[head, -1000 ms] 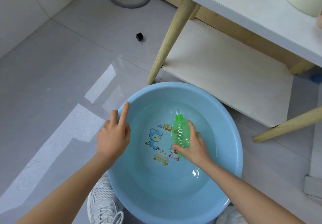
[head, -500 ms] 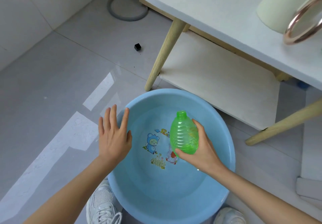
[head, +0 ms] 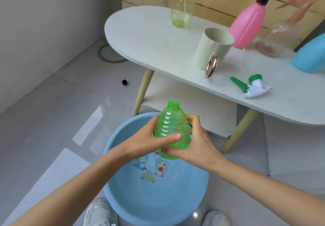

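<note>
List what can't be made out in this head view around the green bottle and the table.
All in the head view.
Green bottle: lower half partly covered by the left hand and right hand; contents unclear.
Basin: far rim behind bottle and hands; water level unreadable.
Pink sprayer and tall clear bottle: tops cut by the upper edge.
Blue container: cut by the right edge.
Clear vessel beside it: motion-blurred.

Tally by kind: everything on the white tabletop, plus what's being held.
Bottles: 4 (green bottle, yellowish clear bottle, pink spray bottle, blurred clear bottle)
Mugs: 1 (cream mug)
Spray heads: 1 (green-white spray head)
Blue containers: 1 (blue container, cut off by the frame)
Total: 7
</note>
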The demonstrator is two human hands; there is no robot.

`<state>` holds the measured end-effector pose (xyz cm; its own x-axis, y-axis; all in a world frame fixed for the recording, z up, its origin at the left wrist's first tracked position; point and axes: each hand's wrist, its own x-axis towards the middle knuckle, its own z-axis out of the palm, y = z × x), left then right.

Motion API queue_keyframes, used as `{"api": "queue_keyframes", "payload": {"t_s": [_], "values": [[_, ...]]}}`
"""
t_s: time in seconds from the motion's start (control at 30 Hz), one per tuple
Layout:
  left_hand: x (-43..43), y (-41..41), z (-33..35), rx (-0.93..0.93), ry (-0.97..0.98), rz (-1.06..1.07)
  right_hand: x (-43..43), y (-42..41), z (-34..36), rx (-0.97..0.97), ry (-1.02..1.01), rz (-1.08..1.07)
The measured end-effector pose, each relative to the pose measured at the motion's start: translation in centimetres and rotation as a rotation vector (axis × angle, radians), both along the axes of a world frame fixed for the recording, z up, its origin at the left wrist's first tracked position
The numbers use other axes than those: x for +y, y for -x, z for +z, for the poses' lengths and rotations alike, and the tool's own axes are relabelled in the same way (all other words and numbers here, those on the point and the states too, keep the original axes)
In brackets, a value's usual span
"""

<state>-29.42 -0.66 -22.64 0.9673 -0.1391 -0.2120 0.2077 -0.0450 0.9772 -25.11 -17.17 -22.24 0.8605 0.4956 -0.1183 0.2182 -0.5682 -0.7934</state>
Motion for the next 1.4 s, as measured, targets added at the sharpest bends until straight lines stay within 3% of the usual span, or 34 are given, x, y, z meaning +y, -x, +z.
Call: {"api": "queue_keyframes", "payload": {"t_s": [0.23, 0.37, 0.43, 0.53, 0.63, 0.83, 0.9, 1.17, 1.4], "values": [[-1.1, 0.4, 5.1, -0.094, 0.001, 0.032, -0.6, 1.1, 5.6, -0.062, 0.046, 0.048], [-0.9, 0.9, 6.4, -0.121, -0.131, 0.099, -2.3, 0.4, 9.6, -0.099, 0.183, 0.186], [-0.6, 1.1, 6.9, -0.133, -0.176, 0.124, -3.0, -0.7, 11.2, -0.145, 0.163, 0.126], [-0.1, 1.2, 7.0, -0.117, -0.219, 0.171, -3.3, -4.0, 12.1, -0.137, 0.063, -0.139], [0.5, 1.2, 6.6, -0.086, -0.261, 0.173, -2.2, -7.3, 12.0, 0.065, 0.006, -0.308], [1.6, 1.5, 5.5, -0.103, -0.392, 0.176, 1.8, -9.4, 12.0, 0.557, -0.356, -0.458], [2.2, 1.6, 4.8, -0.109, -0.403, 0.185, 2.3, -9.8, 11.6, 0.632, -0.403, -0.497], [4.4, 2.2, 3.1, -0.072, -0.401, 0.224, 1.1, -8.6, 11.3, 0.407, -0.503, -0.544], [5.4, 3.3, 0.8, -0.045, -0.423, 0.287, -1.3, -3.6, 11.6, 0.363, -0.478, -0.275]]}}
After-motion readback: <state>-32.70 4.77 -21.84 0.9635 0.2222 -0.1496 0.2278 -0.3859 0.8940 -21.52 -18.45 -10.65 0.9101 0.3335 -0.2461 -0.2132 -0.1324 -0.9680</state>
